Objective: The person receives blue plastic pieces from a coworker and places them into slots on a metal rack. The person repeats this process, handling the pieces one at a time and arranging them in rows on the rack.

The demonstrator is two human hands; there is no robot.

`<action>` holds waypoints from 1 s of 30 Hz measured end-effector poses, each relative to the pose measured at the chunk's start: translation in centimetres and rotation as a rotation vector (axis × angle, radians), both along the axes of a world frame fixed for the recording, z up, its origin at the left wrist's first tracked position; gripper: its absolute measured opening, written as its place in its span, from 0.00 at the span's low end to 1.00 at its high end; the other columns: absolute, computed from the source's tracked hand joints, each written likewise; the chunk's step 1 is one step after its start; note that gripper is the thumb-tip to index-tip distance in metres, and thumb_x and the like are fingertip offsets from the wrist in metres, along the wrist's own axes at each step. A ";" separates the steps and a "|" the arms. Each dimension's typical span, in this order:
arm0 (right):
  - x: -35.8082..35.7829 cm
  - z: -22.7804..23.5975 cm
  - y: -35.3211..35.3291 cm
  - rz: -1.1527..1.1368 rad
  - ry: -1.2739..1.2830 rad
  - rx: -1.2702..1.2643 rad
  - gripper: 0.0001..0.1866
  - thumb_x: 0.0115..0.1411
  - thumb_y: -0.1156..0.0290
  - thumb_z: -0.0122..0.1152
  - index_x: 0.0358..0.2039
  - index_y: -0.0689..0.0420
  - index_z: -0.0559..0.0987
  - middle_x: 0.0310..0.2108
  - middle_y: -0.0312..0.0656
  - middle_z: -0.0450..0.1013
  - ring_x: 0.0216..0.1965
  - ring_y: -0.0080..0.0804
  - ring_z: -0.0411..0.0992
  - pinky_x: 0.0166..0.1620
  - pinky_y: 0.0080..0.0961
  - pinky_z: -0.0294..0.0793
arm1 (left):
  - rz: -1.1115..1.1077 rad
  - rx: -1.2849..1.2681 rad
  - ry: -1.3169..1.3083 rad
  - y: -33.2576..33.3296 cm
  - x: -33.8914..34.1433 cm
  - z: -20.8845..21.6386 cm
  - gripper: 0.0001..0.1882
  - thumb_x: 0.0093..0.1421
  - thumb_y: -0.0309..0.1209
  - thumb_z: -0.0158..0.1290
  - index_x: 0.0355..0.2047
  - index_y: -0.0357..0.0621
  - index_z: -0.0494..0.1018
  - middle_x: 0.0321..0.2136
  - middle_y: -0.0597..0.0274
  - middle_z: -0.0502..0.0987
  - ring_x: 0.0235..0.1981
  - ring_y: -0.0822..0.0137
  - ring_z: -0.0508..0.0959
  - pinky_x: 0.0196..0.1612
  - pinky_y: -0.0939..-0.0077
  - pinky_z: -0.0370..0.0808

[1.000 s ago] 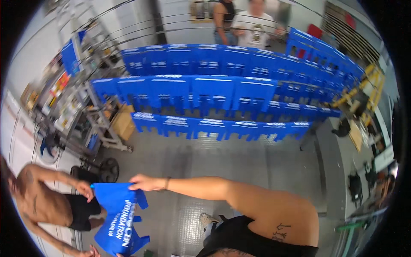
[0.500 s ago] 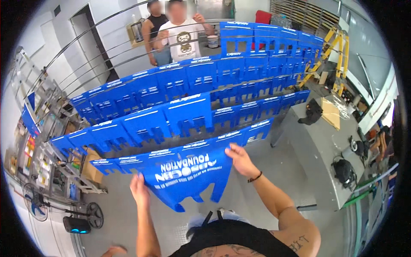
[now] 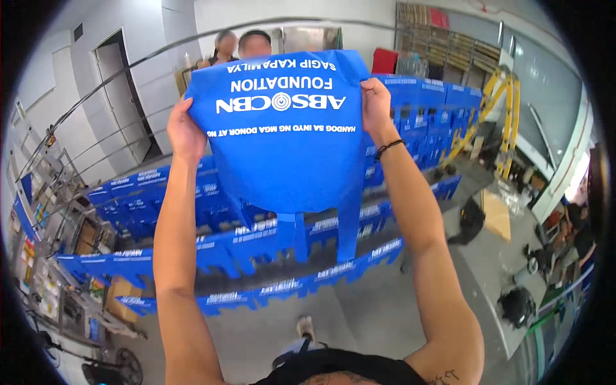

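Observation:
A blue bag [image 3: 285, 170] with white print is stretched between my two raised hands, upside down, its strap-like handles dangling below. My left hand [image 3: 187, 133] pinches its left edge, and my right hand [image 3: 377, 106] grips the right edge with the fingers curled. Behind and below it, similar blue bags hang in rows: a near row [image 3: 333, 274], a middle row [image 3: 212, 253] and a farther row [image 3: 151, 183]. The raised bag hides part of these rows.
Thin lines [image 3: 160, 52] stretch across the space above the rows. Two people [image 3: 255, 45] stand beyond, partly covered by the bag. To the right are a grey table [image 3: 475, 282] and a yellow ladder [image 3: 508, 122]; at left, metal shelving [image 3: 45, 282] and a cardboard box [image 3: 122, 301].
Both my hands have moved up and forward with the blue bag, from the near row to above the rows. The view has tilted, and the bag now covers most of the people.

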State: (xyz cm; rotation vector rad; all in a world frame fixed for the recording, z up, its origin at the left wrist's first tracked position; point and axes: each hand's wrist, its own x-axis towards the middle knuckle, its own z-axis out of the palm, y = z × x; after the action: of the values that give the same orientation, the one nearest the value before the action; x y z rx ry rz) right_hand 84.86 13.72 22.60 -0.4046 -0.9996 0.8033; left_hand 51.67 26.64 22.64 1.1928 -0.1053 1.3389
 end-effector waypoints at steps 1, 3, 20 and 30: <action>2.1 2.8 3.4 0.047 -0.045 0.002 0.21 0.53 0.66 0.44 0.44 0.65 0.73 0.44 0.47 0.73 0.45 0.39 0.71 0.54 0.35 0.67 | 0.008 -0.002 -0.013 3.3 1.5 2.0 0.21 0.59 0.33 0.43 0.51 0.37 0.67 0.51 0.56 0.71 0.52 0.62 0.70 0.58 0.67 0.62; 5.6 4.5 10.0 0.158 -0.074 -0.016 0.24 0.52 0.66 0.44 0.46 0.65 0.73 0.45 0.50 0.73 0.45 0.42 0.72 0.53 0.37 0.69 | 0.043 -0.023 0.025 9.6 3.8 3.7 0.23 0.58 0.33 0.42 0.53 0.35 0.66 0.52 0.55 0.70 0.53 0.63 0.69 0.58 0.67 0.63; 10.3 -5.9 16.3 0.014 -0.341 -0.430 0.21 0.58 0.72 0.56 0.52 0.63 0.68 0.43 0.46 0.74 0.39 0.31 0.73 0.40 0.27 0.75 | 0.385 -0.297 0.472 15.1 5.4 -7.0 0.15 0.59 0.28 0.53 0.46 0.40 0.68 0.37 0.57 0.77 0.34 0.68 0.77 0.41 0.71 0.74; 6.3 -33.9 -6.7 -0.439 -0.703 -0.346 0.04 0.60 0.75 0.55 0.34 0.60 0.75 0.32 0.41 0.74 0.36 0.28 0.73 0.41 0.24 0.71 | 0.976 -0.807 1.533 -29.3 -16.8 -53.0 0.20 0.59 0.40 0.50 0.46 0.38 0.71 0.39 0.50 0.78 0.39 0.54 0.77 0.43 0.60 0.73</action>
State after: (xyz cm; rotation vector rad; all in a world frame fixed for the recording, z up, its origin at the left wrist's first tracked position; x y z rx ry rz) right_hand 91.21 7.01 -11.32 -1.2181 -1.3492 0.4255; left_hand 34.89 -2.69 -30.34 1.2352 2.0904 0.6726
